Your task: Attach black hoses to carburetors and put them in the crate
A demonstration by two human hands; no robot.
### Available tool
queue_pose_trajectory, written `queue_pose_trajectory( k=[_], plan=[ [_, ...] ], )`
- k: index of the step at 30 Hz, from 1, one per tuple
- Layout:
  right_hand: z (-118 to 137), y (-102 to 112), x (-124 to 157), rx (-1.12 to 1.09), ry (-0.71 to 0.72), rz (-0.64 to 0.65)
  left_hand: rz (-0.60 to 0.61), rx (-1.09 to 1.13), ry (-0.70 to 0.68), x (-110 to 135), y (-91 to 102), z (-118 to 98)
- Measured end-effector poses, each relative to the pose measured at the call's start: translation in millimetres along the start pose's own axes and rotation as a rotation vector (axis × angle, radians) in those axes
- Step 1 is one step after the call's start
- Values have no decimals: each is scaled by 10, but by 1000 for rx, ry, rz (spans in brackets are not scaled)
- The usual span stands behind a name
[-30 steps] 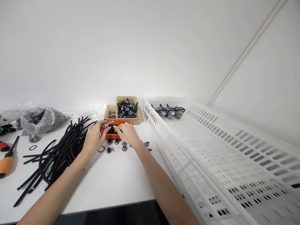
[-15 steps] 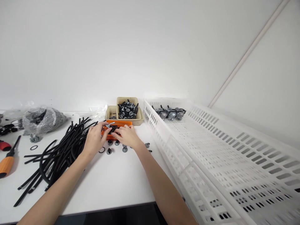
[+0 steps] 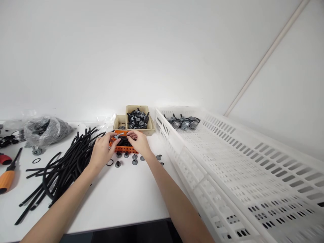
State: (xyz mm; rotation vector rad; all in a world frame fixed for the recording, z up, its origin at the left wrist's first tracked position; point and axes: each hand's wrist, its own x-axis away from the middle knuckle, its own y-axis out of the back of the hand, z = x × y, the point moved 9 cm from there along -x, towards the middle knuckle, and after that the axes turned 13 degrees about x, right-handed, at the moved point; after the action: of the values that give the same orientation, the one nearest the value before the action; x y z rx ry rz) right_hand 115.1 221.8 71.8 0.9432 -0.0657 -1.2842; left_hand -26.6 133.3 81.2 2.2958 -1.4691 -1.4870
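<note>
Both of my hands meet over a small orange basket (image 3: 120, 148) that holds small black parts. My left hand (image 3: 102, 150) pinches a small silver metal fitting (image 3: 117, 135) above the basket. My right hand (image 3: 138, 142) has its fingertips pinched together right beside that fitting, on something small I cannot make out. Several small grey round parts (image 3: 134, 161) and a black ring (image 3: 109, 162) lie on the white table (image 3: 121, 195) just in front of the basket.
A pile of black tubes (image 3: 60, 165) lies at the left, with a plastic bag (image 3: 45, 128) and an orange-handled screwdriver (image 3: 7, 175) beyond. Two beige trays (image 3: 138, 118) of black-grey parts stand behind the basket. A large white slotted crate (image 3: 243, 168) fills the right, with assembled parts (image 3: 183, 122) at its far end.
My right hand has risen from inside the basket up to the fitting in my left hand. The left hand has barely moved.
</note>
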Motion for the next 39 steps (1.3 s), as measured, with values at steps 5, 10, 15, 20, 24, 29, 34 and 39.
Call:
queue_pose_trajectory(
  k=[5, 10, 15, 20, 24, 29, 34, 39],
  plan=[
    [-85, 44, -85, -331, -103, -68, 3, 10, -27, -5, -4, -21],
    [-96, 3, -65, -700, -205, -35, 11, 9, -61, 4, -21, -47],
    [-42, -34, 1, -896, -263, 8, -8, 5, -103, 17, 8, -109],
    [-19, -88, 38, -1011, -318, 59, -43, 6, -147, 31, 40, -149],
    [26, -121, 45, -1011, -292, 124, -61, 0, -162, 39, 50, -157],
    [85, -133, 65, -977, -276, 172, -90, -19, -197, 47, 88, -190],
    [103, -104, 65, -941, -257, 148, -123, -53, -220, 50, 123, -192],
    [101, -113, 67, -903, -254, 157, -122, -52, -242, 54, 126, -215]
  ],
)
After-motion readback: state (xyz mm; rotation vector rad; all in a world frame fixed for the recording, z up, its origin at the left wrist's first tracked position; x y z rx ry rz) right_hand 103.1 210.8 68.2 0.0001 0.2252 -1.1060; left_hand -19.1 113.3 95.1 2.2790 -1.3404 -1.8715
